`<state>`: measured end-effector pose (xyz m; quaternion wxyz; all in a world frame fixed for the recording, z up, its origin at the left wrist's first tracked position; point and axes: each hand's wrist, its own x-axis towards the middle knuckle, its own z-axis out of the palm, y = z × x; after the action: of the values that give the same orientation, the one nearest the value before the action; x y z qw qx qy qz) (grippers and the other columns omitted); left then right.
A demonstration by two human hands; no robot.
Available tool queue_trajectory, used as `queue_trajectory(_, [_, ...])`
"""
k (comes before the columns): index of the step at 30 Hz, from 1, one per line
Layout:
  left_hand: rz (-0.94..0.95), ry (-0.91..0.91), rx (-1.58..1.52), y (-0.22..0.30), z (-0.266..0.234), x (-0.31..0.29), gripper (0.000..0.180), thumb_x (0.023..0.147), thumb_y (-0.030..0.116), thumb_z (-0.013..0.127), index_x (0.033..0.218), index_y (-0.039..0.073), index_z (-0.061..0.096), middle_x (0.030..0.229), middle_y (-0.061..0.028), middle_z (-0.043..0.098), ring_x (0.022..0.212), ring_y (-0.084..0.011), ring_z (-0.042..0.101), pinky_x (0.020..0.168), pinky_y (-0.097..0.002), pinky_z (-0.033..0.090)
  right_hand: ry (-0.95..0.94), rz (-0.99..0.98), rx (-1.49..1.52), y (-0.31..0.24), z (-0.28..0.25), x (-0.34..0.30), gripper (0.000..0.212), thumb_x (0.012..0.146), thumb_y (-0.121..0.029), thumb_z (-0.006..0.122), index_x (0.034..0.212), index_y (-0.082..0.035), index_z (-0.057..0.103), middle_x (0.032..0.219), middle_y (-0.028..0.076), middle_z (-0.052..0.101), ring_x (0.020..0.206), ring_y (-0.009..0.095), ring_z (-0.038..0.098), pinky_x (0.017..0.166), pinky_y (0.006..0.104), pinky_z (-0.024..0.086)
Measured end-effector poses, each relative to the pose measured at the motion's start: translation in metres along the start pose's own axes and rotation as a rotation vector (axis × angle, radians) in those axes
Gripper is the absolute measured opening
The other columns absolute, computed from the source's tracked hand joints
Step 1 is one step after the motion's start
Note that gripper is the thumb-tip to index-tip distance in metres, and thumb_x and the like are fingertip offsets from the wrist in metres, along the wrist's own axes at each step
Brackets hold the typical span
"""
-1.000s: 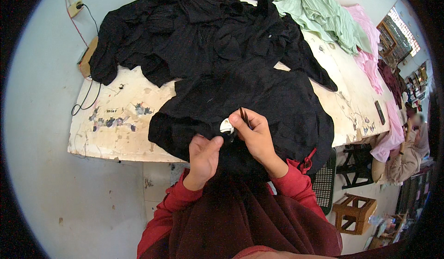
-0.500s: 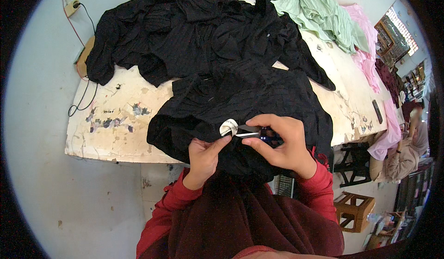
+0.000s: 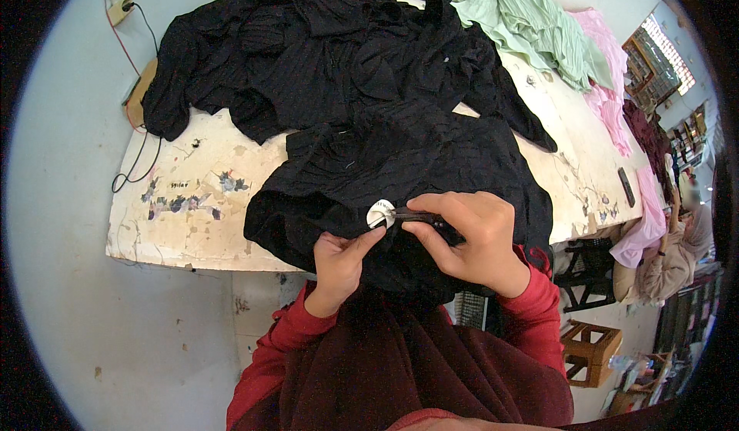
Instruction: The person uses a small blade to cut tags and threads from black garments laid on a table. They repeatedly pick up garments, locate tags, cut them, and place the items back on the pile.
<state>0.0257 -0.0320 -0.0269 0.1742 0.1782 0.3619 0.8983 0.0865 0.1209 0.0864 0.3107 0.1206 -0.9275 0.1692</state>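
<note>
Facing stained table (image 3: 223,238) beside pale wall (image 3: 69,200); pinching black cloth (image 3: 431,154) at white label (image 3: 379,210) in left hand (image 3: 339,260), clasping snips (image 3: 419,216) between fingertips of right hand (image 3: 479,238), turned narrower since earlier

Garment workshop: black clothes (image 3: 346,115) heaped on a (stained) worktable (image 3: 192,238).

Your left hand (image 3: 339,262) pinches the black garment (image 3: 454,158) by a small white label (image 3: 379,211); your right hand (image 3: 479,237) grips dark snips (image 3: 422,217), tips at the label. More black clothing (image 3: 308,54) and pale green cloth (image 3: 531,23) lie farther across the surface (image 3: 192,235).
</note>
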Motion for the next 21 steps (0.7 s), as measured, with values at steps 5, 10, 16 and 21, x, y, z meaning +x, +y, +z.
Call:
queue_trajectory(5, [0.003, -0.013, -0.003, -0.0006, -0.0023, -0.0001, 0.033, 0.079, -0.015, 0.057, 0.112, -0.006, 0.058, 0.112, -0.0135, 0.061, 0.102, -0.0219, 0.06, 0.092, -0.0354, 0.047, -0.025, 0.006, 0.074, -0.0003, -0.0029, 0.0018, 0.013, 0.074, -0.018, 0.071, 0.084, -0.013, 0.065, 0.064, 0.002, 0.062, 0.052, 0.019, 0.06, 0.046, 0.0296, 0.043])
queue_trajectory(10, [0.009, -0.025, 0.008, -0.0007, -0.0022, 0.0004, 0.032, 0.08, -0.015, 0.058, 0.111, -0.006, 0.058, 0.112, -0.0134, 0.061, 0.1, -0.0213, 0.061, 0.092, -0.0348, 0.048, -0.079, -0.031, -0.008, 0.0012, -0.0067, 0.0056, 0.015, 0.074, -0.019, 0.071, 0.086, -0.014, 0.065, 0.066, -0.001, 0.061, 0.054, 0.016, 0.059, 0.048, 0.0284, 0.04])
queue_trajectory(16, [-0.01, 0.013, 0.004, -0.0007, -0.0009, -0.0006, 0.031, 0.079, -0.015, 0.058, 0.109, -0.006, 0.059, 0.11, -0.013, 0.062, 0.099, -0.0204, 0.061, 0.091, -0.0345, 0.048, -0.111, -0.149, -0.126, 0.0014, -0.0026, 0.0062, 0.015, 0.073, -0.018, 0.07, 0.087, -0.015, 0.064, 0.066, -0.002, 0.059, 0.053, 0.015, 0.057, 0.048, 0.0286, 0.039])
queue_trajectory(21, [-0.034, 0.051, 0.044, -0.0018, -0.0027, -0.0003, 0.03, 0.079, -0.015, 0.058, 0.108, -0.006, 0.059, 0.11, -0.0134, 0.062, 0.099, -0.0209, 0.061, 0.091, -0.0349, 0.047, -0.172, -0.149, -0.118, 0.0045, -0.0064, 0.006, 0.016, 0.072, -0.019, 0.07, 0.087, -0.014, 0.064, 0.066, -0.003, 0.059, 0.055, 0.015, 0.058, 0.047, 0.029, 0.04])
